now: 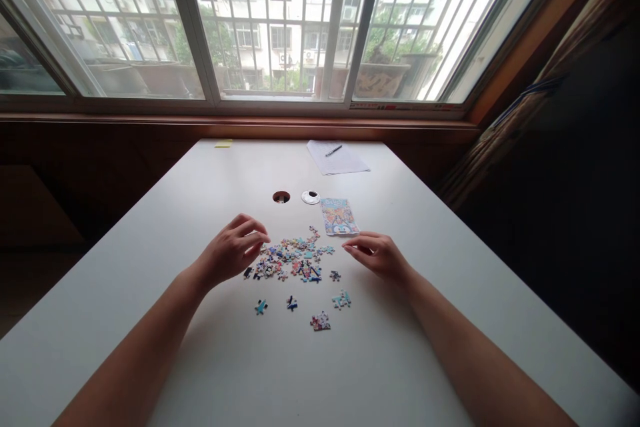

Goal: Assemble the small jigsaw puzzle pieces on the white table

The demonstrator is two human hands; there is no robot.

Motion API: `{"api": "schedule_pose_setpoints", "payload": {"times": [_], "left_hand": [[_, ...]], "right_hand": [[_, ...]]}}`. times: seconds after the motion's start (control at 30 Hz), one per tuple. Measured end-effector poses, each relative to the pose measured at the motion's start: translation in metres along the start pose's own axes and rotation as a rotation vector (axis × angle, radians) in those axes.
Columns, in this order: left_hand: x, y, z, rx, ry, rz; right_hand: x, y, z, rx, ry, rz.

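A heap of small colourful puzzle pieces (293, 259) lies in the middle of the white table (150, 267). My left hand (233, 250) rests at the heap's left edge, fingers curled loosely over the pieces, nothing visibly held. My right hand (376, 255) lies at the heap's right edge with fingers stretched toward it, empty. Several stray pieces sit nearer me: a blue one (261, 307), a dark one (292, 303), a teal one (341, 299) and a pinkish joined cluster (321, 321). A printed picture card (339, 216) lies just beyond the heap.
Behind the card are a round cable hole (281, 197) and its white cap (311, 197). A sheet of paper (337, 157) with a pen (333, 150) lies at the far edge, a yellow note (223, 143) to its left. Barred window beyond; curtain on the right.
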State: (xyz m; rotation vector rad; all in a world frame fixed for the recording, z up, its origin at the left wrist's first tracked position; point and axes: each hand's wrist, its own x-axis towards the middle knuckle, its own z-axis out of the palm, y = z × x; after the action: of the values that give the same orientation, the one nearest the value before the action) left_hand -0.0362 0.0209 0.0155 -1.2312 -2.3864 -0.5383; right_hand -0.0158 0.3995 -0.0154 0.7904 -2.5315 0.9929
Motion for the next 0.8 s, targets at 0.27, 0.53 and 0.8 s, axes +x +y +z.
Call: {"api": "schedule_pose_setpoints", "payload": {"times": [0.27, 0.53, 0.8], "left_hand": [[-0.003, 0.010, -0.030, -0.078, -0.215, -0.026], [0.004, 0.061, -0.017, -0.213, -0.387, 0.068], [0.004, 0.069, 0.011, -0.164, -0.380, 0.107]], "right_hand": [[0.001, 0.009, 0.005, 0.020, 0.065, 0.044], [0.002, 0.008, 0.006, 0.023, 0.099, 0.076], [0.001, 0.013, 0.006, -0.001, 0.078, 0.075]]}}
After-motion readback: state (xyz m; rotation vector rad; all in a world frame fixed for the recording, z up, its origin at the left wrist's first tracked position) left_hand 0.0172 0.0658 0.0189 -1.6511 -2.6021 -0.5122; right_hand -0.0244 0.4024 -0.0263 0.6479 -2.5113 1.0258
